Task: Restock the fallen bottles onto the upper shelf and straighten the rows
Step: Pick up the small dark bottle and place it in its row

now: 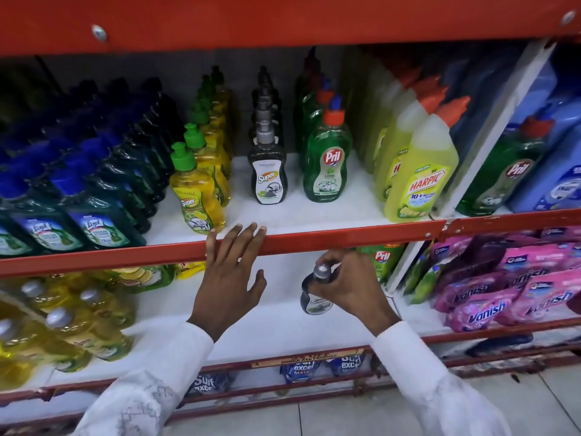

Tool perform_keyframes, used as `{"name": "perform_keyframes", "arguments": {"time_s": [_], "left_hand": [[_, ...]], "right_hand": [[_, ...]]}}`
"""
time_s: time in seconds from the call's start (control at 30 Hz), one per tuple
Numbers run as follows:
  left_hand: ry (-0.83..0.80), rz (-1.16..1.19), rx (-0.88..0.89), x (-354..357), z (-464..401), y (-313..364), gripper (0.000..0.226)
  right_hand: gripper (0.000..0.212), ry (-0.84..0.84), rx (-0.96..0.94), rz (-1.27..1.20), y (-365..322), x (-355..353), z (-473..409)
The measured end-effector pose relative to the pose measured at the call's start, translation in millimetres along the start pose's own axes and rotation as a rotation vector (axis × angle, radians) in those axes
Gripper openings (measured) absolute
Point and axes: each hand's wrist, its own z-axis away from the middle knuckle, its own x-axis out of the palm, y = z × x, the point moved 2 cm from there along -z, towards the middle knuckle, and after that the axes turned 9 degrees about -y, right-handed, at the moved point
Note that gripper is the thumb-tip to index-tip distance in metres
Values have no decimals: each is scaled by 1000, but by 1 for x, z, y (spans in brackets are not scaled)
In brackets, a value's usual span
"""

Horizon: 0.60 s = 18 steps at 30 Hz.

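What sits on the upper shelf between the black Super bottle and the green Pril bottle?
Nothing: in the head view, only bare white shelf separates the black Super bottle from the green Pril bottle.

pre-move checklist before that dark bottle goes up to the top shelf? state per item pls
1. Right hand grip on the dark Super bottle: ok, fingers wrap its neck and body.
2. Cap on that bottle: ok, silver cap in place.
3. Left hand free: ok, open, fingertips resting on the red shelf edge.
4. Landing spot in front of the dark Super row: ok, bare white shelf there.
5. Neighbours clear: ok, gaps to the yellow Super bottle and the Pril bottle.
6. Row straight toward the back: cannot tell, too dark.
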Motion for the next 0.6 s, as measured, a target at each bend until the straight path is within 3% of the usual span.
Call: {"name": "perform_keyframes", "arguments": {"time_s": [0.3,0.43,0.6], "left_hand": [[18,76,11,2,0,-1,73],[18,101,10,2,1,-1,73],[8,104,16,-1,1,-1,72]], "right_hand": [[43,171,-188,-106,-135,-109,1],[29,210,-225,-68,-167,-114,-28],[31,171,-196,-22,-172,-86,-75]]}}
